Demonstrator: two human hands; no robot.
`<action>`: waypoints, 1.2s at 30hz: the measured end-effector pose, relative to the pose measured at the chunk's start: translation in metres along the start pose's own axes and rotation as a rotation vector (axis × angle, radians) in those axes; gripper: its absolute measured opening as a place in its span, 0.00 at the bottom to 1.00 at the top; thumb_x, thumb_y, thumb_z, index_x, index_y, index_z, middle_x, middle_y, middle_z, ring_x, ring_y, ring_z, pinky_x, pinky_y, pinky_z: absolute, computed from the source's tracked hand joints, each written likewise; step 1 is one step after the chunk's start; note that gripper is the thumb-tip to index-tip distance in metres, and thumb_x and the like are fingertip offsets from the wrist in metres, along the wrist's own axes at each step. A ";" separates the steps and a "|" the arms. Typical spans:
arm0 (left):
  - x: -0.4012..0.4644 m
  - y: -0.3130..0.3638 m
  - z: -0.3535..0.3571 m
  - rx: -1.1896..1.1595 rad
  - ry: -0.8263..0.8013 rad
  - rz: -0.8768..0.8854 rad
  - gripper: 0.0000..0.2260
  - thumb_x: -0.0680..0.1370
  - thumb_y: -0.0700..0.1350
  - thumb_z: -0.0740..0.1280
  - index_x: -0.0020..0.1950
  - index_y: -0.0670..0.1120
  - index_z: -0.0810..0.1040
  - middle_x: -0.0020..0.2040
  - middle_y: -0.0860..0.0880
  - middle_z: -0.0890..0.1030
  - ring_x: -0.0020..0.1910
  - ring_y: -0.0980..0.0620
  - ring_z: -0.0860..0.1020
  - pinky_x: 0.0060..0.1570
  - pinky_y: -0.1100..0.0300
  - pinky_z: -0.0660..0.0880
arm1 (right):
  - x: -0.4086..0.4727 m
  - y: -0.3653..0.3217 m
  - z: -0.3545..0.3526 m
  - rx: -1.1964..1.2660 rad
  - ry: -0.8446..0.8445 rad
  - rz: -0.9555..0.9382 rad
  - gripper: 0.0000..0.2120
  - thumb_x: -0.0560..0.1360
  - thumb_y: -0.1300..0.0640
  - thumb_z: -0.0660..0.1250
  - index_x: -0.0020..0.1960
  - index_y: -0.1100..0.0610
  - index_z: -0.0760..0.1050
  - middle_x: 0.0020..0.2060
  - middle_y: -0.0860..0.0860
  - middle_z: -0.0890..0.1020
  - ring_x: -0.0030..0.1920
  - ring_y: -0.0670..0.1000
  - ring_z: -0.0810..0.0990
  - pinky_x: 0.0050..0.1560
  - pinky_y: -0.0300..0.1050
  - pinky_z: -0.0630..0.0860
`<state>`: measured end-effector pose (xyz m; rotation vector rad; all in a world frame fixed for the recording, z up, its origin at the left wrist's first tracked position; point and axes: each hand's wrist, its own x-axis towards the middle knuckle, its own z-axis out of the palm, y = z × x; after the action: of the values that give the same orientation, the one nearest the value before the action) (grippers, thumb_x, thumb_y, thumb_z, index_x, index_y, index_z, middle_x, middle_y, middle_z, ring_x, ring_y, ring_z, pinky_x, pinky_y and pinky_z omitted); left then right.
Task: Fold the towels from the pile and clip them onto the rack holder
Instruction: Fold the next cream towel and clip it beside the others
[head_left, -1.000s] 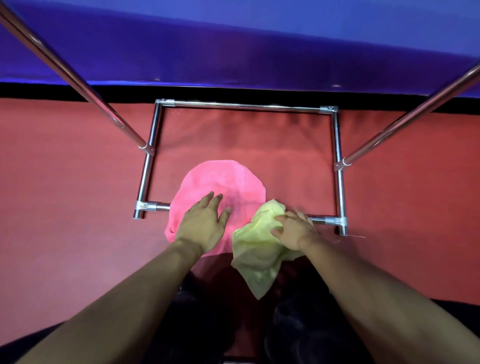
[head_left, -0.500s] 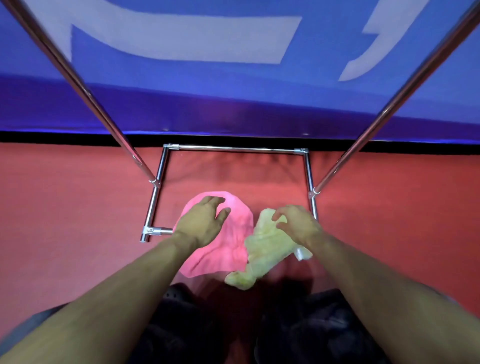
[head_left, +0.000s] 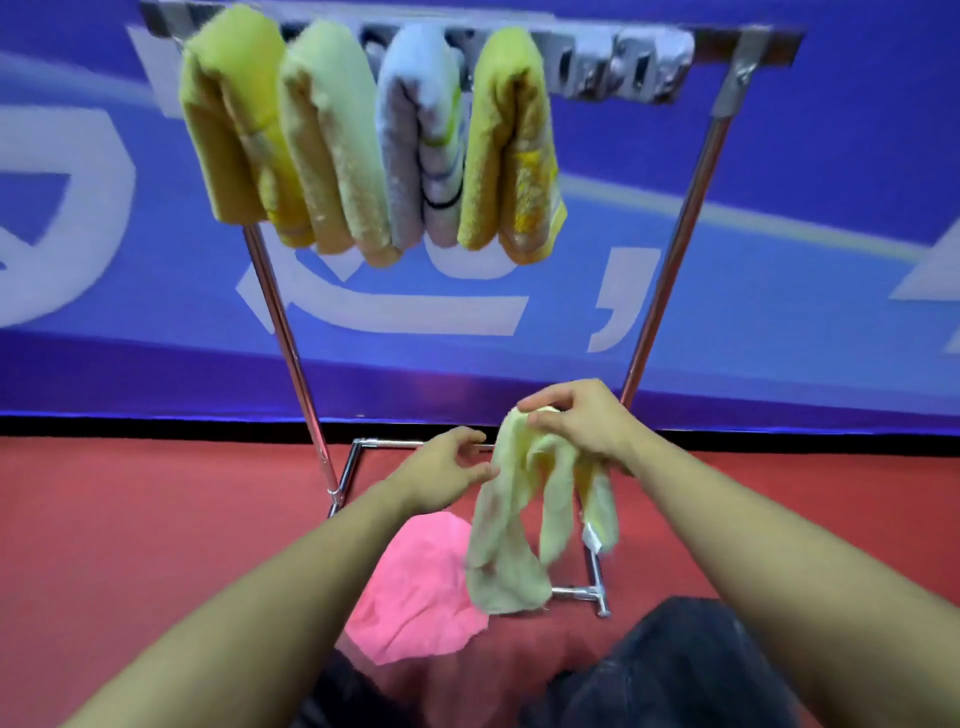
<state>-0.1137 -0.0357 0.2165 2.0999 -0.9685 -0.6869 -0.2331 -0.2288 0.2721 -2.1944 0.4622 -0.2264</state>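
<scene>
A pale yellow towel (head_left: 519, 525) hangs crumpled in the air, gripped at its top by my right hand (head_left: 576, 421). My left hand (head_left: 447, 470) is beside the towel's left edge, fingers spread and relaxed, holding nothing. A pink towel (head_left: 415, 587) lies on the red floor below, between my arms. The metal rack (head_left: 670, 270) stands in front of me; along its top bar hang several folded towels (head_left: 363, 140), clipped side by side, yellow, pale green and white-grey. Unused clips (head_left: 623, 67) sit on the right part of the bar.
The rack's base frame (head_left: 592, 592) rests on the red floor (head_left: 130, 519) around the pink towel. A blue banner wall (head_left: 779, 291) with white markings stands right behind the rack. My dark trouser knees (head_left: 675, 670) show at the bottom.
My right hand has lifted the pale yellow towel off the floor to hang in the air. My left hand left the pink towel and rose beside it. The view tilted up to the rack's top bar.
</scene>
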 end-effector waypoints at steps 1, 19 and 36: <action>-0.007 0.009 -0.004 -0.088 0.003 0.012 0.35 0.74 0.53 0.77 0.77 0.47 0.67 0.73 0.51 0.73 0.68 0.53 0.74 0.67 0.58 0.71 | -0.006 -0.019 -0.011 0.032 0.001 -0.029 0.08 0.75 0.62 0.74 0.54 0.56 0.86 0.48 0.46 0.87 0.47 0.37 0.82 0.48 0.25 0.71; -0.050 0.093 -0.057 -0.305 -0.220 0.000 0.18 0.76 0.56 0.73 0.59 0.43 0.84 0.55 0.46 0.87 0.56 0.46 0.85 0.65 0.47 0.77 | -0.006 -0.122 -0.068 0.210 0.168 -0.230 0.09 0.79 0.64 0.69 0.53 0.53 0.84 0.47 0.49 0.85 0.42 0.47 0.83 0.49 0.46 0.84; -0.043 0.089 -0.068 -0.959 0.154 0.001 0.15 0.84 0.47 0.64 0.64 0.37 0.77 0.57 0.39 0.85 0.57 0.44 0.85 0.55 0.50 0.81 | -0.026 -0.065 0.019 0.587 -0.239 0.311 0.28 0.75 0.34 0.68 0.63 0.55 0.80 0.53 0.52 0.87 0.57 0.52 0.85 0.64 0.53 0.78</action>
<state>-0.1281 -0.0162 0.3341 1.2710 -0.4049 -0.7695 -0.2346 -0.1683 0.3119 -1.5295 0.5173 0.0665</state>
